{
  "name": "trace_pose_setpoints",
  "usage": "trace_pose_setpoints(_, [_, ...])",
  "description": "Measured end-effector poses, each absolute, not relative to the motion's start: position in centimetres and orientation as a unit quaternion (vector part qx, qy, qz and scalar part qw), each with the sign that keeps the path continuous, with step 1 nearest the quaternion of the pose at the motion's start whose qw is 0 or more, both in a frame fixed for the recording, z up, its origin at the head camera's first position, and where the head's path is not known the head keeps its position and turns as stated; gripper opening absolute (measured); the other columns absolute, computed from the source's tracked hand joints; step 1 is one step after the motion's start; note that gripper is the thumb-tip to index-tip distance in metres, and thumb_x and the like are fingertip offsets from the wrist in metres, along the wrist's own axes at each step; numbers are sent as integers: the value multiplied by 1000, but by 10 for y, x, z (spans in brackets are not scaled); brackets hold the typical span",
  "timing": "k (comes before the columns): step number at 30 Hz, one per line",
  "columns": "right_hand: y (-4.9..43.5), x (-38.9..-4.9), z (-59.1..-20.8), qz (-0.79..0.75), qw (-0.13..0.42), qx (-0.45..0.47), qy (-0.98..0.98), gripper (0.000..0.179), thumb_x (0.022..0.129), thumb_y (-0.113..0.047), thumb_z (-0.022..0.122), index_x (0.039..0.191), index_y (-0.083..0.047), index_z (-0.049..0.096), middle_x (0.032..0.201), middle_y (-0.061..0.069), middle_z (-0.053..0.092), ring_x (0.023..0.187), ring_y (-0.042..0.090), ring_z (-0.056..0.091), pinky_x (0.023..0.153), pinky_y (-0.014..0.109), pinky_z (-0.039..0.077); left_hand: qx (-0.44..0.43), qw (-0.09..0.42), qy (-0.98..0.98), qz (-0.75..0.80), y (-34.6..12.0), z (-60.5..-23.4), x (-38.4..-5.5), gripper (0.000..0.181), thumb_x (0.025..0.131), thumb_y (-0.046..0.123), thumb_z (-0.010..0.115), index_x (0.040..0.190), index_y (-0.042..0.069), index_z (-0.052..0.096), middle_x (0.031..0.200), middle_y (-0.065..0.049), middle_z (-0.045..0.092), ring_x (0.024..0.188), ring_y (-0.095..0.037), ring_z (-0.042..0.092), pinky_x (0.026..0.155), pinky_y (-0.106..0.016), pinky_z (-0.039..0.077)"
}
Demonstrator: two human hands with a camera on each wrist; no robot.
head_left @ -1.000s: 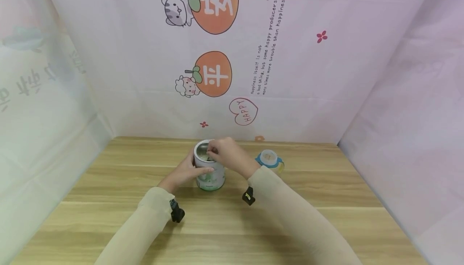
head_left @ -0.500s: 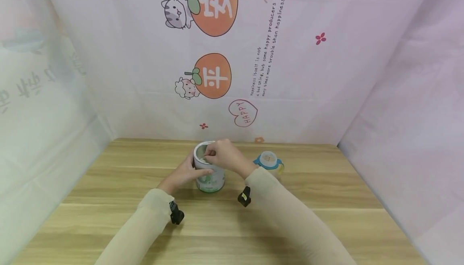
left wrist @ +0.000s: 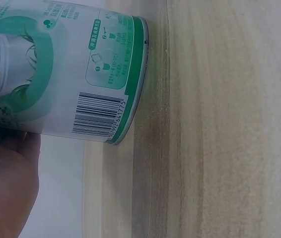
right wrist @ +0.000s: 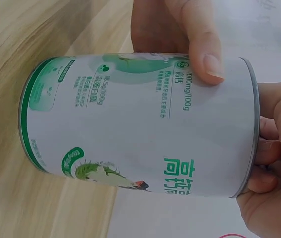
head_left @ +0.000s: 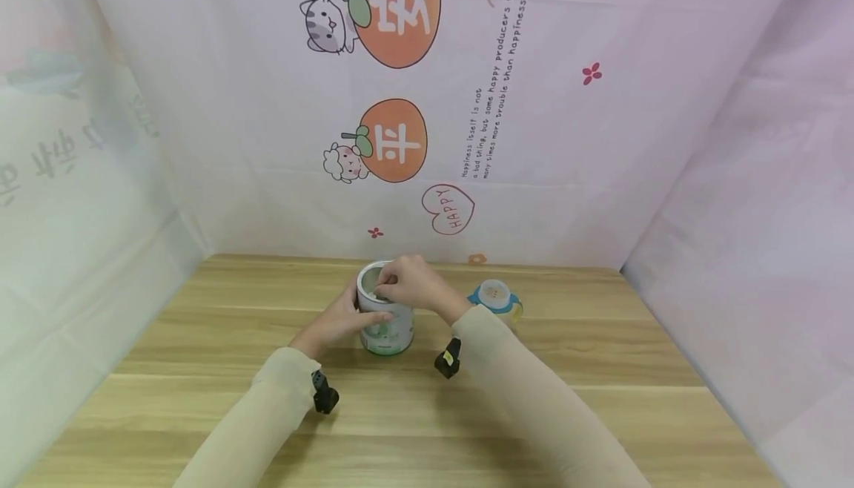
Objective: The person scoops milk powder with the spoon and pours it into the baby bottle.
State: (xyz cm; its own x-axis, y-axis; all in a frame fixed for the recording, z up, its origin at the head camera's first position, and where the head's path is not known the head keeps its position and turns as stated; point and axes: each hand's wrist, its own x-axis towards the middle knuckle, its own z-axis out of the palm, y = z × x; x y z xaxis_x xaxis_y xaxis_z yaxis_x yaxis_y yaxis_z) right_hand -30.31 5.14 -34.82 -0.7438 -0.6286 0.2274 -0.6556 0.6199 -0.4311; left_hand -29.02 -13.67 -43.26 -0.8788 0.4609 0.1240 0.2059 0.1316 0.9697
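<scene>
A white and green milk powder can (head_left: 388,328) stands lidless on the wooden table, its mouth facing up. My left hand (head_left: 339,319) grips its side, with the thumb (right wrist: 211,62) across the front near the top. Behind the can, the other left fingers are mostly hidden. My right hand (head_left: 415,282) is over the can's mouth, its curled fingers (right wrist: 265,148) dipping just inside the rim. Whatever lies between those fingertips is hidden. Green print and a barcode (left wrist: 98,115) show on the can in the left wrist view.
To the right of the can, partly behind my right forearm, stands a cup (head_left: 495,295) with a pale lid, a blue collar and a yellowish handle. Printed white cloth (head_left: 534,213) walls in the wooden table (head_left: 373,429) at the back and both sides.
My right hand has shifted slightly left, its fingers lower into the can's mouth. The dark bit seen by its fingertips a second ago is hidden now. My left hand keeps its grip.
</scene>
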Motion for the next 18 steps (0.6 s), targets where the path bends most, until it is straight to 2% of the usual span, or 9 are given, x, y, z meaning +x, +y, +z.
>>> trace_pose_setpoints(8, [56,-302,-346,324,-13,319,-891,12,96,-17,69,89,-11,76,79,-5,69,71,10,59,61,23,51,213,107,744,625,-137,-434,-290,93,88,26,80,156,29,18,150,-7,41,136,-29,42,111,-56,33])
trace_pose_setpoints(18, [63,-305,-347,391,-21,278,-877,16,95,-26,68,89,-14,76,83,-6,71,78,13,60,68,28,52,204,112,744,627,-136,-433,-288,92,88,26,80,156,31,18,148,-6,42,135,-28,42,111,-56,32])
